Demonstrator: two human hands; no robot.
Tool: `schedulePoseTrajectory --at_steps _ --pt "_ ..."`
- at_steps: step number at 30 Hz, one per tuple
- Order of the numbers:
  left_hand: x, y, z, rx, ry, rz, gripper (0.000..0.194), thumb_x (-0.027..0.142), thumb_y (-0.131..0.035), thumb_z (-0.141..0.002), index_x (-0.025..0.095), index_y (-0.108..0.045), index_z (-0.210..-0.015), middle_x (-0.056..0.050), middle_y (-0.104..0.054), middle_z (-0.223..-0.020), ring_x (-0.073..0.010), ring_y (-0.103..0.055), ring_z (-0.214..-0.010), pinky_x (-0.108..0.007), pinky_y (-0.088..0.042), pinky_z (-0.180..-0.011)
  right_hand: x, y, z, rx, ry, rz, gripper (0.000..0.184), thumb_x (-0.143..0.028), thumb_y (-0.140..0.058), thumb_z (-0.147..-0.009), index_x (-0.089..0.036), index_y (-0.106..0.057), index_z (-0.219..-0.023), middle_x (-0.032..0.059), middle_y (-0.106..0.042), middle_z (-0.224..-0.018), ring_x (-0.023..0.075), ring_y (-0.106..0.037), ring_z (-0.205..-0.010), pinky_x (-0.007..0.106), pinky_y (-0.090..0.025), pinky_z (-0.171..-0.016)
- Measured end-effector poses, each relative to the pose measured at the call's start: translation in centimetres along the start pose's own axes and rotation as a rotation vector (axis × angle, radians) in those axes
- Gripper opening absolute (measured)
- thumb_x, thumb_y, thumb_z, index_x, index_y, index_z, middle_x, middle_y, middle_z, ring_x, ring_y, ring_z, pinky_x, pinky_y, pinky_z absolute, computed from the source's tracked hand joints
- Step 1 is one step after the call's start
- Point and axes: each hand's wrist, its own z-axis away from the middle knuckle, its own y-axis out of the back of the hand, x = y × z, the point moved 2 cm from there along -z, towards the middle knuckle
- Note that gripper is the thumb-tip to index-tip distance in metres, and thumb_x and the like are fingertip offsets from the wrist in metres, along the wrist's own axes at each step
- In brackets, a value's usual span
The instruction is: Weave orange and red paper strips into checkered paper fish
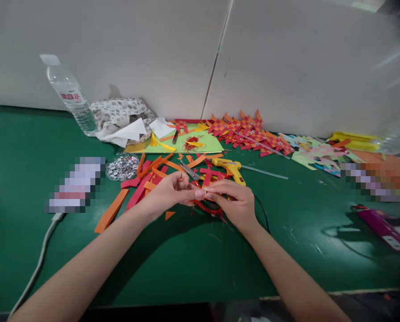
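Note:
In the middle of the table, my left hand (pixel 176 190) and my right hand (pixel 235 201) meet fingertip to fingertip. Both are closed in a pinch on a tiny pale thing too small to name. Just under the fingers lies a loop of red cord (pixel 208 209), partly covered by them. Scissors (pixel 189 171) show beyond my left fingertips, their handles partly hidden. Past my right hand rests a yellow glue gun (pixel 231 169) with a clear glue stick (pixel 265 172) at its back end. Orange strips (pixel 112 210) and red strips (pixel 140 194) lie loose beside my left hand.
A dish of googly eyes (pixel 122 167) sits left of the strips. A water bottle (pixel 70 96), a patterned cloth (pixel 122 109) and woven red-orange fish (pixel 250 132) line the wall. A phone with a cable (pixel 77 184) lies left; a purple power strip (pixel 384 230) lies right.

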Motion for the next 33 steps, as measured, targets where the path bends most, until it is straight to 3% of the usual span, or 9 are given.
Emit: schedulePoseTrajectory --at_steps 4,10,33 --pt "0.11 -0.26 0.13 0.001 0.029 0.022 0.039 0.027 -0.075 -0.065 0.019 -0.037 -0.070 -0.001 -0.068 -0.077 -0.0154 -0.066 -0.078 -0.024 -0.051 -0.062 0.14 0.05 -0.08 0.011 -0.004 -0.016 0.009 -0.020 -0.070 -0.073 -0.025 -0.073 -0.080 0.0015 -0.070 -0.075 0.0148 -0.065 -0.067 0.027 -0.053 -0.063" --pt "0.17 -0.22 0.19 0.042 0.024 0.057 0.039 0.025 -0.077 -0.063 0.019 -0.039 -0.069 0.006 -0.060 -0.061 -0.0146 -0.067 -0.071 -0.023 -0.051 -0.061 -0.21 -0.06 -0.17 0.001 0.049 0.044 0.013 -0.017 -0.070 -0.073 -0.027 -0.073 -0.081 -0.0001 -0.064 -0.074 0.0119 -0.061 -0.065 0.025 -0.050 -0.060" --pt "0.10 -0.17 0.20 0.046 0.062 0.065 0.041 0.023 -0.077 -0.063 0.018 -0.037 -0.069 0.005 -0.063 -0.065 -0.0154 -0.068 -0.076 -0.023 -0.051 -0.064 -0.41 -0.09 -0.17 -0.004 0.095 0.055 0.017 -0.012 -0.071 -0.072 -0.024 -0.073 -0.083 0.0004 -0.064 -0.074 0.0110 -0.060 -0.065 0.024 -0.048 -0.061"
